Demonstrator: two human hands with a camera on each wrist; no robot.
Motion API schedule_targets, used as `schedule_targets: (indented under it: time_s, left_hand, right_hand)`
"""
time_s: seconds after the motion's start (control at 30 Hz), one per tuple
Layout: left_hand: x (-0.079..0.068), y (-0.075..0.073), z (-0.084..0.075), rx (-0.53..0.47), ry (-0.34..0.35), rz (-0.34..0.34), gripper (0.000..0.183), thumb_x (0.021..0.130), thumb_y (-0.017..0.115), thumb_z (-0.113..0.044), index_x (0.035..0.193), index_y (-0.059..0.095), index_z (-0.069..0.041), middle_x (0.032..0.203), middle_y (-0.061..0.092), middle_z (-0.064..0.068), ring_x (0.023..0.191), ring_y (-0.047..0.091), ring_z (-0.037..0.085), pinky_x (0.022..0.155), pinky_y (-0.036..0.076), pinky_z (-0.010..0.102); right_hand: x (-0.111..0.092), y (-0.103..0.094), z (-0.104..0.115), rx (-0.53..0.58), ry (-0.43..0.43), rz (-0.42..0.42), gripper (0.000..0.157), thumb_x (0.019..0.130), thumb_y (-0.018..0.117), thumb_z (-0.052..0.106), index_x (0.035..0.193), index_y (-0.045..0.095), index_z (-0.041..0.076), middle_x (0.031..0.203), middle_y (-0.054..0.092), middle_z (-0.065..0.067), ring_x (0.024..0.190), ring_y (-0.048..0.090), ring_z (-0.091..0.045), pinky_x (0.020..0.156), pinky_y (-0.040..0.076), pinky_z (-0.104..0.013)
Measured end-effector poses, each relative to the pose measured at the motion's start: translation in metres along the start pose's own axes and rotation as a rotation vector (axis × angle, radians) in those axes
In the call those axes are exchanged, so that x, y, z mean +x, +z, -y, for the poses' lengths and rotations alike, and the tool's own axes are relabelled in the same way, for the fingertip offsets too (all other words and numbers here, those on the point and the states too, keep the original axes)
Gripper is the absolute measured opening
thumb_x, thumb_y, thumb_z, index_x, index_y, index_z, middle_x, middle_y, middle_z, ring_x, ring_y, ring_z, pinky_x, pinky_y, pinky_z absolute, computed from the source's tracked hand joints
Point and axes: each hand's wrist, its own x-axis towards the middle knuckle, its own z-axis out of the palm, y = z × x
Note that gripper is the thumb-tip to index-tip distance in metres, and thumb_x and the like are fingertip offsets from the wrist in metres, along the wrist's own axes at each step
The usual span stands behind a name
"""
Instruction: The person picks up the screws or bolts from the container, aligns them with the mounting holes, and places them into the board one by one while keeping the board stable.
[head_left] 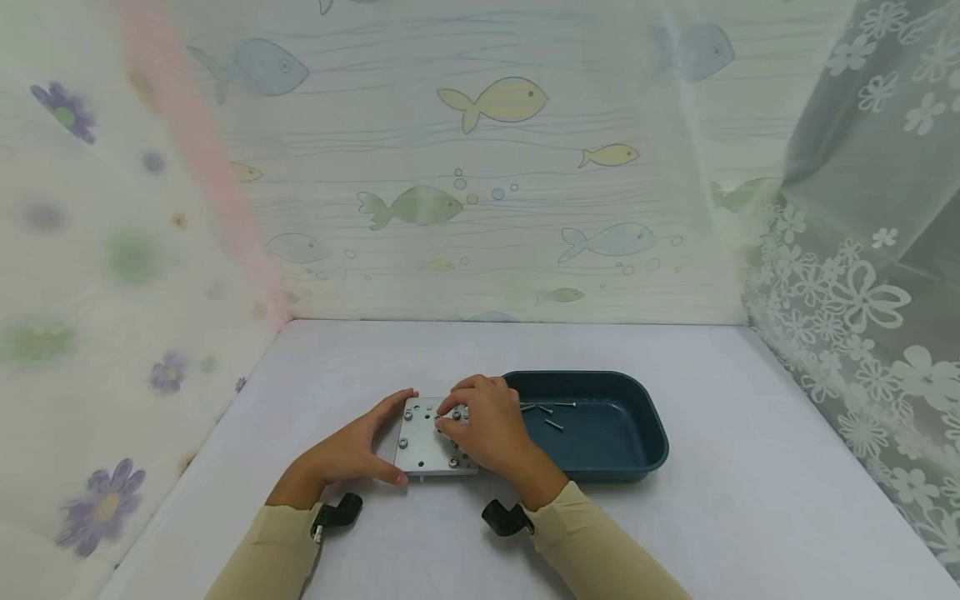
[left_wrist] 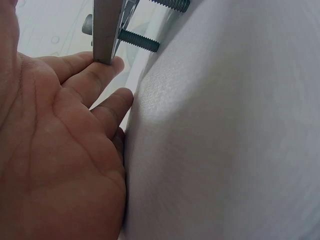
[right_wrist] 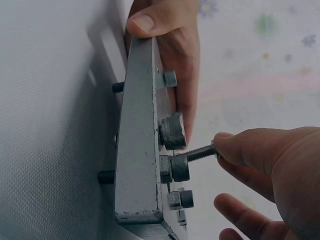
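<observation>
A silver metal plate (head_left: 433,451) with holes and socket-head bolts lies in front of the person, its bolt shanks poking out underneath. My left hand (head_left: 347,451) spans its left side, thumb at the near edge and fingers at the far one. In the left wrist view, fingertips touch the plate's edge near a threaded shank (left_wrist: 140,41). Over the plate, my right hand (head_left: 491,427) pinches a thin screw (right_wrist: 199,152) between thumb and index finger. The screw points at the plate's face, overlapping a socket-head bolt (right_wrist: 180,168) in the right wrist view; its head is mostly hidden by the fingertips.
A dark blue tray (head_left: 600,462) stands right of the plate, partly behind the right hand, with several loose screws (head_left: 553,424) inside. White cloth (head_left: 360,358) covers the table. Patterned curtains (head_left: 495,250) hang behind and on both sides.
</observation>
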Motion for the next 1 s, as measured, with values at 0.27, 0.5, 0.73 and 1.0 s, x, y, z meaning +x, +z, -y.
schedule_targets:
  time_s: [0.27, 0.5, 0.73, 1.0]
  left_hand:
    - [-0.0005, 0.0002, -0.0015, 0.008, 0.001, -0.001, 0.131, 0.061, 0.099, -0.039, 0.166, 0.02, -0.031, 0.172, 0.02, -0.008, 0.162, 0.01, 0.023, 0.127, 0.01, 0.063]
    - [-0.0005, 0.0, -0.0006, -0.006, 0.006, 0.004, 0.132, 0.061, 0.099, -0.037, 0.166, 0.019, -0.028, 0.173, 0.019, -0.005, 0.162, 0.009, 0.026, 0.126, 0.009, 0.065]
    - [-0.001, -0.0006, -0.0025, -0.01, 0.0, 0.001, 0.132, 0.061, 0.099, -0.036, 0.166, 0.019, -0.031, 0.172, 0.02, -0.01, 0.162, 0.009, 0.022, 0.127, 0.009, 0.061]
    - [-0.002, 0.0008, -0.002, -0.009, -0.001, -0.005, 0.133, 0.06, 0.1, -0.037, 0.166, 0.02, -0.029, 0.172, 0.021, -0.008, 0.162, 0.01, 0.023, 0.127, 0.009, 0.062]
  right_hand:
    - [0.0008, -0.0001, -0.0008, -0.016, -0.006, -0.011, 0.008, 0.09, 0.08, 0.038, 0.097, 0.082, 0.033, 0.126, 0.067, 0.003, 0.126, 0.054, -0.028, 0.107, 0.041, -0.054]
    - [0.0, 0.0015, -0.0004, -0.069, -0.032, 0.001, 0.01, 0.091, 0.079, 0.04, 0.098, 0.082, 0.034, 0.127, 0.067, 0.004, 0.127, 0.054, -0.028, 0.103, 0.042, -0.052]
    - [-0.0011, 0.0022, 0.0006, -0.111, -0.022, 0.009, 0.01, 0.091, 0.079, 0.039, 0.098, 0.082, 0.033, 0.128, 0.066, 0.004, 0.129, 0.052, -0.028, 0.106, 0.041, -0.051]
    - [-0.0021, 0.0034, 0.0012, -0.158, -0.022, 0.01, 0.007, 0.09, 0.079, 0.038, 0.094, 0.083, 0.034, 0.127, 0.067, 0.003, 0.128, 0.053, -0.027, 0.104, 0.043, -0.049]
